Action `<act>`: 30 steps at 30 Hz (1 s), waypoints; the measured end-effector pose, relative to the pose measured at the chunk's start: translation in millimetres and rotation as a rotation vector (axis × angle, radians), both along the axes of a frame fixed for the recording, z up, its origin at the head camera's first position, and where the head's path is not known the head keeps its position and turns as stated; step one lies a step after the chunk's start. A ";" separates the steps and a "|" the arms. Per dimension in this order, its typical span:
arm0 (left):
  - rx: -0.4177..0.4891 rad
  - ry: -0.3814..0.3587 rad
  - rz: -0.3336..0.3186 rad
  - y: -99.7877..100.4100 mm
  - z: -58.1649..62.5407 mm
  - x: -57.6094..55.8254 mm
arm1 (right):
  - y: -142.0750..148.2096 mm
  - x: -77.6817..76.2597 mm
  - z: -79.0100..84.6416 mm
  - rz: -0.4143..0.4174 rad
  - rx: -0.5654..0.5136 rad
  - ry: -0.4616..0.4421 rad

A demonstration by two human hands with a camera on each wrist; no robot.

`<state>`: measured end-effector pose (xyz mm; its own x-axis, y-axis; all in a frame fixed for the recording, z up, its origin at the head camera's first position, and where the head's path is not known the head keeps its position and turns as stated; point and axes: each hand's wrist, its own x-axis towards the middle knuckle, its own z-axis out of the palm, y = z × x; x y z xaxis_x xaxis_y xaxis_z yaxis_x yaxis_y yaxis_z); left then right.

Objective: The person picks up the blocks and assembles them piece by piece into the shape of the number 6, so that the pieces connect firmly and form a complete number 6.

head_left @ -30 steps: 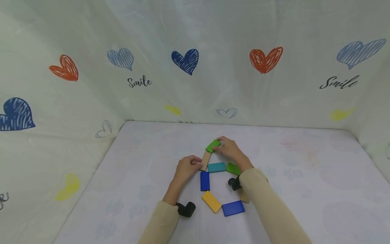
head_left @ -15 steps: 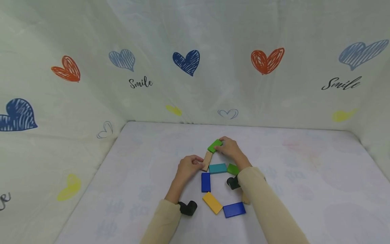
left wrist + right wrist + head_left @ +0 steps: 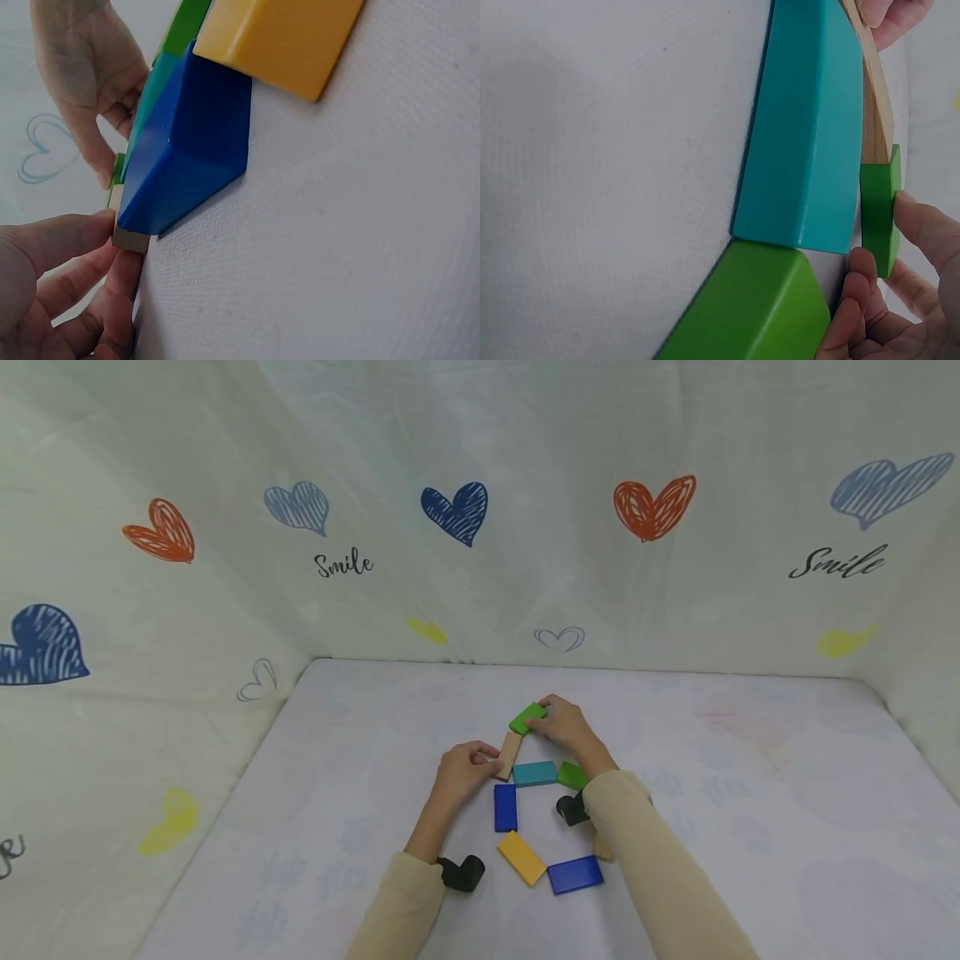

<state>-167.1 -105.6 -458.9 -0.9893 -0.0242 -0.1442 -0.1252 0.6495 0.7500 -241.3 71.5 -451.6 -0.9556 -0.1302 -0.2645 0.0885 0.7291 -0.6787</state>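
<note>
In the head view my left hand (image 3: 459, 774) pinches the near end of a plain wooden block (image 3: 510, 753). A bright green block (image 3: 527, 717) meets that block's far end, and my right hand (image 3: 566, 727) holds it between thumb and fingers. The right wrist view shows the wooden block's end against the green block (image 3: 877, 217). Just nearer lies a teal block (image 3: 536, 773), with a second green block (image 3: 572, 775) at its right end. A blue block (image 3: 184, 142) stands out beside my left fingertips in the left wrist view.
Below the blue block, a yellow block (image 3: 522, 858) lies slanted, followed by another blue block (image 3: 575, 874). A second wooden block (image 3: 602, 847) is mostly hidden under my right sleeve. Behind the white table (image 3: 712, 827) hangs a heart-printed curtain (image 3: 555, 585).
Both hands keep their hold on the wooden and green blocks, which stay in place. Only a slight shift of the whole head view shows.
</note>
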 end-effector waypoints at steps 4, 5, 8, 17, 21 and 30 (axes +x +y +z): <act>0.009 0.008 -0.004 0.3 1.4 0.9 | 0.0 -0.1 0.3 -0.001 0.002 -0.004; 0.010 0.010 -0.005 0.4 1.8 1.2 | 0.1 -0.3 0.1 -0.001 0.004 -0.001; 0.009 0.010 -0.003 0.6 2.1 1.6 | 0.4 -0.2 0.0 -0.002 0.004 -0.006; 0.009 -0.010 0.005 -0.8 0.0 1.1 | 1.4 1.5 2.0 -0.017 -0.018 -0.028; 0.017 -0.016 0.002 -0.9 0.1 2.1 | 2.6 2.3 2.3 -0.013 -0.025 -0.030; 0.032 -0.038 0.001 -1.0 -0.2 1.5 | 4.3 2.6 2.1 -0.021 -0.035 -0.051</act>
